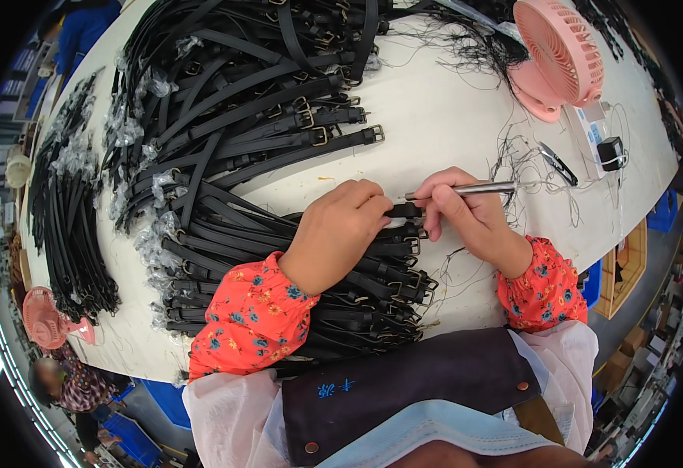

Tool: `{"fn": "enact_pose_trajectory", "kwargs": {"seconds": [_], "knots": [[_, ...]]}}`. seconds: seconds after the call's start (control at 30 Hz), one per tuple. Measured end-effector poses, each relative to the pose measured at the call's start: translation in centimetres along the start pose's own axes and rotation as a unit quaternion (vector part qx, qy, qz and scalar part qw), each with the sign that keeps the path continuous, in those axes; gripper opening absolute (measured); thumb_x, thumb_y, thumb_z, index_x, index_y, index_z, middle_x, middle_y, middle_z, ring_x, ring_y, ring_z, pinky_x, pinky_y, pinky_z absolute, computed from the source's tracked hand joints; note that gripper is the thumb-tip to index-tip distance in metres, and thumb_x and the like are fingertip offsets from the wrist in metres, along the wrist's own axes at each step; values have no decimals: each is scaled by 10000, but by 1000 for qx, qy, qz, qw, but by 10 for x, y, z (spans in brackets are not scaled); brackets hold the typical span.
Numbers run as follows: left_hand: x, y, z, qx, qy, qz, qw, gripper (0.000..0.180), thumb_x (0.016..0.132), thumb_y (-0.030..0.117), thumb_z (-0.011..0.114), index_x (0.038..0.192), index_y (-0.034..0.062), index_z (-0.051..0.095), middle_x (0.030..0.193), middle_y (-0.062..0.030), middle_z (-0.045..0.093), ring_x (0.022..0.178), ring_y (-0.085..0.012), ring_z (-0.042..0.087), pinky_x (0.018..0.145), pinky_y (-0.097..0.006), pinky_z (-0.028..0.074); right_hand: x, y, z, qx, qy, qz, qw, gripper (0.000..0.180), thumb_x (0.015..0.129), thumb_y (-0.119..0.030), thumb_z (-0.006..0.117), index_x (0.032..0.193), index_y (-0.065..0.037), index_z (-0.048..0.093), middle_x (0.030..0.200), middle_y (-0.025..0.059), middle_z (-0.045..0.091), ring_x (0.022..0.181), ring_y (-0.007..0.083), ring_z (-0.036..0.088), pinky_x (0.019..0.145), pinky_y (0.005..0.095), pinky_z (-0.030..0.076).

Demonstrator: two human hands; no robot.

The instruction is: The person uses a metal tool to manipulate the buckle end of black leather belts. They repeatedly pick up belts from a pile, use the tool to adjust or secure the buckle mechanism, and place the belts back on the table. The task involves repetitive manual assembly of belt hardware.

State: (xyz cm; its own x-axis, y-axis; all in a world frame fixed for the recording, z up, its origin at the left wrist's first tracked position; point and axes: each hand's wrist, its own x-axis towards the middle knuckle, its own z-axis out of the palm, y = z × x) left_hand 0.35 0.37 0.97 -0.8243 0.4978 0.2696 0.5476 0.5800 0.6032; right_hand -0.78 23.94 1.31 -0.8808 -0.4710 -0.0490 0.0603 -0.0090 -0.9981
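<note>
Black strap end [404, 210] sits pinched under the fingertips of the left hand [337, 230], on top of the near pile of black buckled straps [295, 265] at the table's front edge. Left fingers are curled and pressed together, thumb tucked below; knuckles face up. Right hand [470, 214] grips a slim metal pen-shaped tool [466, 188] between thumb and forefinger, remaining fingers folded under it; the tool's tip points left and meets the strap end just beside the left fingertips. Both wrists wear red floral sleeve covers [252, 312].

Surroundings: white worktable [435, 117] is crowded. A second, larger heap of black straps with brass-coloured buckles [279, 93] spreads across the far left half, some ends wrapped in clear plastic film [135, 125]. A further bundle of thin black straps [68, 210] lies along the left rim, well apart from the hands. Loose black thread offcuts [521, 164] litter the surface right of the tool, and a pair of small black thread snips [558, 164] lies among them. A pink desk fan [556, 54] stands at the far right, with a small black plug adapter [610, 152] near its base. Another pink fan [45, 316] sits at the lower left edge.

Containers: a wooden crate [630, 269] stands below the table's right side; contents cannot be made out. Blue bins [135, 441] stand on the floor lower left, contents unclear.
</note>
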Motion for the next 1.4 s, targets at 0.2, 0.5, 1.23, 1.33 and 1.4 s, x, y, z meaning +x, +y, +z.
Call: {"fn": "enact_pose_trajectory", "kwargs": {"seconds": [0.2, 0.5, 1.23, 1.33, 1.4], "knots": [[3, 4, -1, 114, -18, 54, 992, 114, 839, 13, 726, 932, 23, 660, 956, -90, 660, 838, -312, 628, 760, -393, 523, 0, -4, -2, -12, -5, 6, 1000, 304, 1103, -258, 487, 1110, 7, 634, 744, 39, 630, 627, 84, 608, 566, 226, 498], [5, -2, 2, -58, 13, -31, 998, 100, 862, 2, 688, 934, 28, 623, 847, -134, 634, 799, -348, 612, 713, -415, 490, 0, -3, -3, -21, -22, 35, 999, 313, 1103, -266, 484, 1073, -1, 647, 681, 13, 621, 577, 73, 594, 546, 216, 468], [5, -4, 3, -57, 19, -31, 998, 101, 859, 11, 694, 932, 31, 627, 821, -123, 631, 771, -342, 610, 701, -416, 485, 1, -2, -2, -25, -39, 35, 998, 326, 1103, -282, 488, 1072, -1, 650, 683, 10, 613, 588, 69, 592, 548, 216, 476], [6, -4, 3, -57, 18, -32, 998, 101, 859, 12, 695, 930, 33, 626, 819, -121, 630, 767, -341, 607, 697, -415, 484, 1, -1, -2, -28, -40, 33, 998, 326, 1103, -283, 486, 1072, -3, 650, 682, 10, 612, 586, 71, 592, 549, 217, 476], [5, -5, 4, -57, 19, -33, 998, 100, 860, 12, 696, 929, 34, 626, 818, -120, 630, 765, -340, 607, 695, -415, 483, 1, -1, -2, -30, -41, 32, 998, 326, 1104, -283, 484, 1073, -4, 649, 681, 10, 612, 585, 71, 591, 551, 217, 474]]}}
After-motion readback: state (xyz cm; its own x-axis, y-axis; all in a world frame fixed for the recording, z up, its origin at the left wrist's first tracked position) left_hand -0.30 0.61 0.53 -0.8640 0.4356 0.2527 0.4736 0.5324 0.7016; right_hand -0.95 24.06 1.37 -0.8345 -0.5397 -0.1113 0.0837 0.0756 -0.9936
